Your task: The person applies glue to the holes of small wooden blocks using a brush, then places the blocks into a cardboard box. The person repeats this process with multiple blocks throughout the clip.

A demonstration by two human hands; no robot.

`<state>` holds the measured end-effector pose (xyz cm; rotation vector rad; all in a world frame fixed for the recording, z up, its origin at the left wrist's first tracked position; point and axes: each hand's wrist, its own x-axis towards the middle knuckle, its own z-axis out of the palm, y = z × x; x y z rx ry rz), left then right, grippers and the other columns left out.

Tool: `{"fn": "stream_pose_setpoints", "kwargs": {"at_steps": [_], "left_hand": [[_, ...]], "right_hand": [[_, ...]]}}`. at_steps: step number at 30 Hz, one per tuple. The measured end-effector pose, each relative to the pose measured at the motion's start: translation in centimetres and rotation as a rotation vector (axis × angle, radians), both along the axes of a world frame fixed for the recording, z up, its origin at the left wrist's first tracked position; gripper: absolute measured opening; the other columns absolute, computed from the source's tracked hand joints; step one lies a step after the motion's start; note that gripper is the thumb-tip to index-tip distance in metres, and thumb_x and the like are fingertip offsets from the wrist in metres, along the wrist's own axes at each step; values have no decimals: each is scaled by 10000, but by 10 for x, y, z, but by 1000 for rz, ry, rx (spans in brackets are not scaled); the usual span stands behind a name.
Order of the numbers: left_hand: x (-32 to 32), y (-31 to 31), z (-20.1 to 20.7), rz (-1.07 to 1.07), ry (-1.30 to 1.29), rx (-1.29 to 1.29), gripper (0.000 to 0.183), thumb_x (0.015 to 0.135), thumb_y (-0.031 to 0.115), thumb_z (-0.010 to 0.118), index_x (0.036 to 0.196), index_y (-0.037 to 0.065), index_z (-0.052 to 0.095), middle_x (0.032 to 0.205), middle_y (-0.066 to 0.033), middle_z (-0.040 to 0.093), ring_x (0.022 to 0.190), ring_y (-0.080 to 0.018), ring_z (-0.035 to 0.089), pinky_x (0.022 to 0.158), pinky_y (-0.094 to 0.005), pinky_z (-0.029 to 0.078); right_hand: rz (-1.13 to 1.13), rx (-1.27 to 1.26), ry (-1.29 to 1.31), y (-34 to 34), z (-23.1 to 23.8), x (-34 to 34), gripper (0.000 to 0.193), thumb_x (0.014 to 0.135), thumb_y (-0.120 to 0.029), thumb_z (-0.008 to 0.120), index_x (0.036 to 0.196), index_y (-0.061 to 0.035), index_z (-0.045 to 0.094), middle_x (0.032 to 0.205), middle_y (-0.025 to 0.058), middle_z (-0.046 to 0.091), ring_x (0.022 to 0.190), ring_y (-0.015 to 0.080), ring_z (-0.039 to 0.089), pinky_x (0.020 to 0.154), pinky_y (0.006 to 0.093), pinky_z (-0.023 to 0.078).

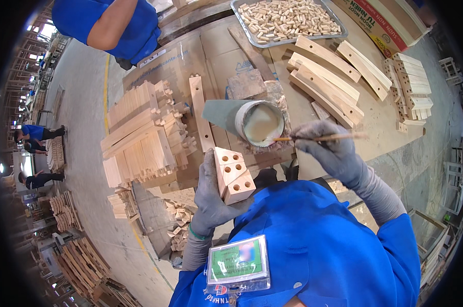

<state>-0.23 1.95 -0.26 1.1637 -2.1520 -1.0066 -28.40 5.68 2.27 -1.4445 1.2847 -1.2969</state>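
Note:
My left hand [207, 197], in a grey glove, is closed around a few pale wooden pieces [229, 180] pressed together, their ends with round drilled holes facing up. My right hand [328, 152], gloved too, pinches a thin wooden stick [339, 136]. The stick's tip reaches over the near lip of a round pot [239, 122] and touches the cloudy, cream-coloured liquid [261, 126] inside; whether the tip has bristles I cannot tell. Beyond my left hand, a long wooden slat [197, 107] with holes lies on the cardboard.
Stacked wooden slats with dowelled ends [139, 140] stand on the left. Curved drilled slats [326, 84] and a further stack [413, 87] lie right. At the back are a metal tray [293, 42] of dowels and a carton [377, 25]. A co-worker in blue [108, 30] stands far left.

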Motion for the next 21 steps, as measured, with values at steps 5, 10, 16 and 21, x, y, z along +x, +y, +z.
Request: {"fn": "stream_pose_setpoints", "kwargs": {"at_steps": [5, 10, 16, 21], "left_hand": [[-5, -3, -1, 9, 11, 15, 1221, 483, 221, 870, 1437, -80, 170, 1278, -201, 468, 1176, -303, 513, 1016, -396, 415], [-15, -2, 3, 47, -45, 76, 1209, 482, 192, 859, 1438, -76, 169, 1266, -193, 451, 1161, -297, 520, 981, -383, 450], [-18, 2, 4, 13, -35, 32, 1210, 489, 189, 865, 1439, -76, 164, 1279, -201, 444, 1170, -299, 516, 988, -383, 444], [-20, 6, 3, 6, 11, 18, 1207, 495, 196, 873, 1438, -72, 169, 1280, -201, 447, 1173, -298, 517, 990, -382, 443]], "right_hand": [[-28, -132, -49, 18, 4, 11, 103, 853, 16, 642, 934, -5, 583, 871, 122, 667, 783, 179, 652, 779, 316, 540], [-227, 226, -511, 3, 30, 10, 94, 875, -52, 654, 918, -6, 584, 793, 69, 643, 743, 129, 644, 712, 289, 562], [-6, 431, -371, -22, 78, 10, 105, 888, -65, 623, 911, 25, 575, 790, 90, 641, 704, 134, 649, 665, 263, 566], [115, 480, -355, -22, 80, 20, 122, 882, -66, 644, 914, 26, 570, 806, 94, 652, 695, 126, 644, 635, 259, 541]]}}
